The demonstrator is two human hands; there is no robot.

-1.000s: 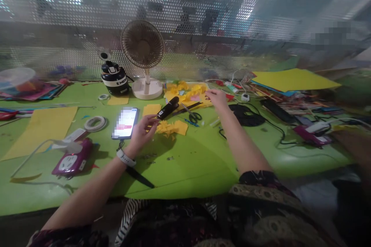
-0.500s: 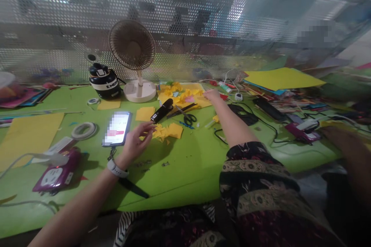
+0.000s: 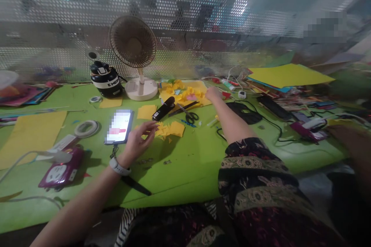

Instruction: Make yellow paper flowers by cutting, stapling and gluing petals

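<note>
My left hand (image 3: 140,139), a pale watch band on its wrist, has thumb and fingers closing on the edge of a fringed piece of yellow paper (image 3: 173,129), which casts a shadow on the green table below. My right hand (image 3: 213,93) is stretched far forward to the right edge of a yellow sheet (image 3: 199,85) that bears yellow paper flowers (image 3: 176,85); its fingertips are hidden. Between the hands lie a black stapler (image 3: 164,109), scissors (image 3: 191,117) and a yellow paper square (image 3: 146,112).
Left are a phone (image 3: 118,127), a tape roll (image 3: 87,128) and a purple power strip (image 3: 62,170). A fan (image 3: 141,88) and a bottle (image 3: 106,83) stand behind. Yellow sheets (image 3: 290,76), cables and another purple power strip (image 3: 308,131) lie right, near another person's arm (image 3: 350,139).
The whole view has shifted slightly, so things appear a little further right and mostly higher. Both hands keep nearly the same places over the table.
</note>
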